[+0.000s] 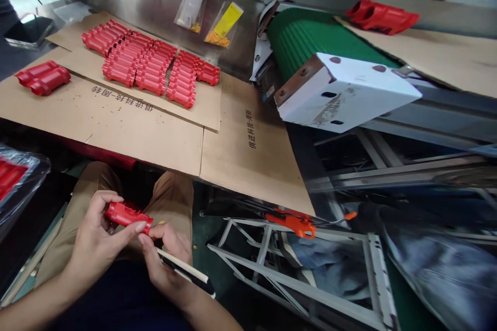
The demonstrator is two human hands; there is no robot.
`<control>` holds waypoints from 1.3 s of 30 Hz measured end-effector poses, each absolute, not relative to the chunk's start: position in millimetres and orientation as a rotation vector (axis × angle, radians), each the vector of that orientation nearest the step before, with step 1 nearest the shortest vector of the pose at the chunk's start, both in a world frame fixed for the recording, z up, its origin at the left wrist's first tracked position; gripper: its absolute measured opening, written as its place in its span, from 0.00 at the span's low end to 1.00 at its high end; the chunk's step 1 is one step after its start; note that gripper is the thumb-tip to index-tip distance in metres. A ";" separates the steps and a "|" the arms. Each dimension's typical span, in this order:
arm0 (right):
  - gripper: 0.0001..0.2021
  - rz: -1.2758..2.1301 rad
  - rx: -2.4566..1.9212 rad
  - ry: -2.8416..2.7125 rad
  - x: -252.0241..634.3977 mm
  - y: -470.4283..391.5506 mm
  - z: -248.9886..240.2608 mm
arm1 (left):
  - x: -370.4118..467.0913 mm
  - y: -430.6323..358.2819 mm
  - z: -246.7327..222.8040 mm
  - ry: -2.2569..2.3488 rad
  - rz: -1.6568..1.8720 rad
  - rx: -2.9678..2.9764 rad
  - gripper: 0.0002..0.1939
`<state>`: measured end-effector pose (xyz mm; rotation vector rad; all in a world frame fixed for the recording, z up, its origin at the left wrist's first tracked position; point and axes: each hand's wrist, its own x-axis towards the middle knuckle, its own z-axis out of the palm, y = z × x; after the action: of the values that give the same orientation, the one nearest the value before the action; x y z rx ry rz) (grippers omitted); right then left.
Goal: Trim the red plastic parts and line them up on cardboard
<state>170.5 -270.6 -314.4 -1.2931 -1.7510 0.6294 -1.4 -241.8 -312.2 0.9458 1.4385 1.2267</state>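
Observation:
My left hand (91, 238) is closed around a red plastic tubular part (126, 215), held over my lap with its thumb along the side. At the part's right end, the fingertips of my right hand (165, 256) are pinched together. That same hand grips a slim black-and-cream tool (188, 271), which sticks out from under the palm toward the lower right; its working end is hidden. A small yellow bit (161, 223) shows by the right fingers, too small to name.
Cardboard sheets (248, 165) cover the bench, carrying rows of red parts (145, 64) and a separate pair (42, 77). Small bags with yellow pieces (219, 39) lie behind. A green conveyor (306, 36) stands right. Below are an orange-handled tool (295, 224), a metal frame (267, 240) and another person's legs (446, 264).

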 end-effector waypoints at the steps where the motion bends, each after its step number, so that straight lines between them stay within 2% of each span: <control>1: 0.08 0.622 -1.297 -1.754 169.4 -271.2 -315.2 | -1.7 -241.4 -312.4 1.438 1.227 0.955 0.20; 3: 0.07 0.602 -1.305 -1.753 166.9 -272.0 -317.4 | -2.5 -240.4 -313.6 1.387 1.230 0.856 0.14; 6: 0.07 0.523 -1.247 -1.806 162.6 -271.5 -321.1 | -2.3 -240.3 -315.6 1.283 1.247 0.611 0.15; 7: 0.07 0.486 -1.209 -1.852 161.8 -270.8 -322.0 | -2.1 -240.5 -315.6 1.254 1.232 0.551 0.17; 10: 0.09 0.466 -1.135 -1.965 164.8 -267.5 -320.7 | -5.1 -240.4 -312.1 1.169 1.125 0.443 0.35; 12: 0.10 0.528 -1.111 -1.956 172.5 -265.1 -314.6 | -10.9 -238.8 -308.3 1.144 1.105 0.400 0.39; 15: 0.09 0.635 -0.997 -1.896 186.3 -261.3 -300.8 | -19.8 -236.5 -302.9 1.136 1.096 0.399 0.30; 18: 0.14 0.796 -0.828 -1.827 191.7 -258.5 -292.6 | -21.9 -237.5 -299.5 1.101 1.095 0.373 0.23; 29: 0.11 0.824 -0.736 -1.796 179.6 -254.7 -304.6 | -26.1 -239.9 -310.4 1.061 1.061 0.423 0.25; 39: 0.10 0.863 -0.808 -1.760 181.7 -256.6 -303.7 | -19.5 -240.6 -296.5 1.079 1.084 0.328 0.27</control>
<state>181.7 -256.6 -303.7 -0.8076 -1.7601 0.8630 -19.5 -240.6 -296.5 0.3278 1.0791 1.0843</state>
